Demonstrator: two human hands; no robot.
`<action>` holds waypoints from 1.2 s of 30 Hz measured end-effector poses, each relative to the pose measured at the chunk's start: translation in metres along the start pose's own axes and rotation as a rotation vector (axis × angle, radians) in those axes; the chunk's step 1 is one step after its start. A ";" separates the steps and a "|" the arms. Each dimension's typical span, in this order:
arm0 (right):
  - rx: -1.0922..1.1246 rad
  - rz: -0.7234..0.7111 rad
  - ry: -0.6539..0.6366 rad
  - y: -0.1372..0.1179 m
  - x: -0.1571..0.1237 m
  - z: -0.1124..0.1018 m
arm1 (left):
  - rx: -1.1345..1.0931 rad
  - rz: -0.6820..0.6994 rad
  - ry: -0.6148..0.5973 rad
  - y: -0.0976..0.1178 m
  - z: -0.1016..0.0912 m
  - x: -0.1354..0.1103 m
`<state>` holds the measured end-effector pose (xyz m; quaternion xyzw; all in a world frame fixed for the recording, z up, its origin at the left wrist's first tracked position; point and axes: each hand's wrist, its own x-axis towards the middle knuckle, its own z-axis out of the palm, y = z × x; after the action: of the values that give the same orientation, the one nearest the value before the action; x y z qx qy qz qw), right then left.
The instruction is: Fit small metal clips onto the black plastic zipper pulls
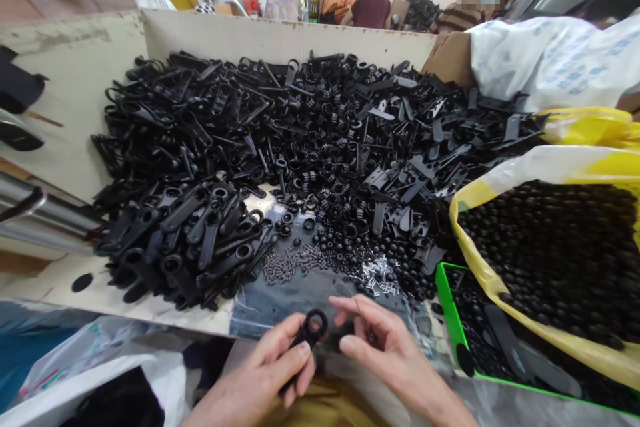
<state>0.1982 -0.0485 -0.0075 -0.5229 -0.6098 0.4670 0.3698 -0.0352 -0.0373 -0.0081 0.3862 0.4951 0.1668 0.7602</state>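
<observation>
"What's in the left hand [265,367]?"

"A black plastic strap [311,332] with a ring at one end, held firmly between thumb and fingers, low in front of the person."

"And the right hand [393,353]?"

"It's half open, just beside the strap. I can't tell if its grip has anything small."

"What's around them?"

"Ahead, a heap of black plastic parts [280,140] fills a cardboard bin [290,40], with loose screws [295,263] at its near edge. To the right, a yellow bag [500,267] of black beads [550,260] lies over a green tray [450,307]."
</observation>
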 end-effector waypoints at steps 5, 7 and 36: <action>-0.381 -0.179 0.167 0.007 0.018 -0.003 | 0.776 0.265 0.504 0.036 -0.001 0.019; -0.565 -0.234 0.208 0.011 0.028 0.002 | 1.111 0.230 0.639 0.048 0.004 0.031; 0.324 0.027 0.308 -0.002 0.033 0.040 | -0.020 0.384 0.360 0.029 0.020 0.033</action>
<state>0.1544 -0.0234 -0.0178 -0.5298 -0.4562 0.4784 0.5314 0.0007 -0.0061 -0.0029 0.4294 0.5386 0.3789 0.6181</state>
